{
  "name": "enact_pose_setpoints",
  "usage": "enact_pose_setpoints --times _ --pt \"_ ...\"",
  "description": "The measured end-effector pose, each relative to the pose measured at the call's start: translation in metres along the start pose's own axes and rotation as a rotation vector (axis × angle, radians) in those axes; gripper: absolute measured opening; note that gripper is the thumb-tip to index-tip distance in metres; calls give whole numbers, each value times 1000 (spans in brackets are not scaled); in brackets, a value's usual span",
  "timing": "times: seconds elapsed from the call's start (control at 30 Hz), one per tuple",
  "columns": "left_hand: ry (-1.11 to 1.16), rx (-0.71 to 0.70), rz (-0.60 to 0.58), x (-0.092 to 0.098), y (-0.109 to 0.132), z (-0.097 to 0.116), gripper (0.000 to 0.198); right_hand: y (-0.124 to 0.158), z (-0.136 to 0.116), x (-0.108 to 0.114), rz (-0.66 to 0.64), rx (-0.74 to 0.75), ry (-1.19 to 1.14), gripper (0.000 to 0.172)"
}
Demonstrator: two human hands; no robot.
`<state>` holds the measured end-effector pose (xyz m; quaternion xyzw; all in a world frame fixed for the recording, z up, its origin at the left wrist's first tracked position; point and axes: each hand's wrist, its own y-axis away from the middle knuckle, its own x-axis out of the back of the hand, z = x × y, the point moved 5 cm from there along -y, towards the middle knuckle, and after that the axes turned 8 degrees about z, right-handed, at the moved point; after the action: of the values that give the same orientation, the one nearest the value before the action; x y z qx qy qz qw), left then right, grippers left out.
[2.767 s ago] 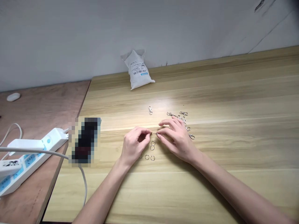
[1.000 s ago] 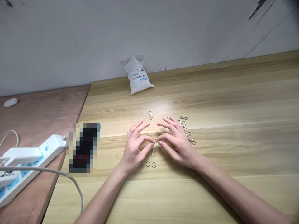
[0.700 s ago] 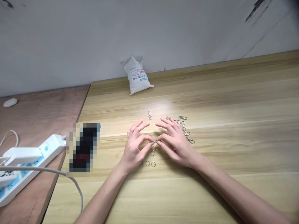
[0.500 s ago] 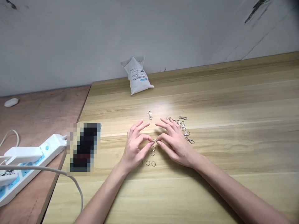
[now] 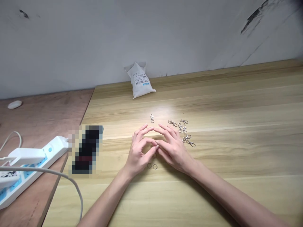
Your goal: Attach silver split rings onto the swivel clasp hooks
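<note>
My left hand (image 5: 140, 153) and my right hand (image 5: 172, 148) meet over the table, thumbs and index fingers pinched together on a small metal ring (image 5: 156, 142). Fingertips hide most of that ring. Below the hands lie several loose metal rings (image 5: 155, 166), some partly covered by the fingers. Just right of my right hand is a loose group of silver lobster clasps (image 5: 184, 128) with rings on their ends. One more lobster clasp (image 5: 151, 118) rests by itself beyond my fingertips.
A white plastic parcel bag (image 5: 142, 83) with a label stands near the wall. To the left are a pixelated dark object (image 5: 87, 149), a white power strip (image 5: 53, 149) with plugs, a grey cable (image 5: 75, 186) and a white oval item (image 5: 14, 104).
My hands have drawn closer together, and the right one has shifted slightly left. The ring between the fingertips is now more hidden. The camera view has tilted a little.
</note>
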<state>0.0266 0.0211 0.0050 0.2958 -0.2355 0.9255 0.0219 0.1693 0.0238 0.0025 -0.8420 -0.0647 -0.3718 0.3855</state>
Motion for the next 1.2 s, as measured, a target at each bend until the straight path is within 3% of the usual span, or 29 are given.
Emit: enact_pose_setpoints --times 0.3,0.63,0.73,0.87,1.03,1.1,1.2 --pt "172 174 3 5 -2 -15 18 4 2 5 25 34 -30 13" --pt "315 251 -96 1 -2 -23 6 3 -1 7 12 73 27 18" --pt "251 163 -102 7 -6 -22 1 0 2 10 -11 84 18 15" --pt "-55 -134 -73 15 -11 -13 6 -1 5 10 -89 66 -13 15" --pt "-425 -512 108 9 -8 11 10 0 -2 5 -147 -69 -65 25" --pt "-475 -540 156 7 -8 14 10 0 -1 5 -118 -102 -54 26" --pt "-434 -395 110 9 -13 2 12 -1 12 8 -70 -99 66 23"
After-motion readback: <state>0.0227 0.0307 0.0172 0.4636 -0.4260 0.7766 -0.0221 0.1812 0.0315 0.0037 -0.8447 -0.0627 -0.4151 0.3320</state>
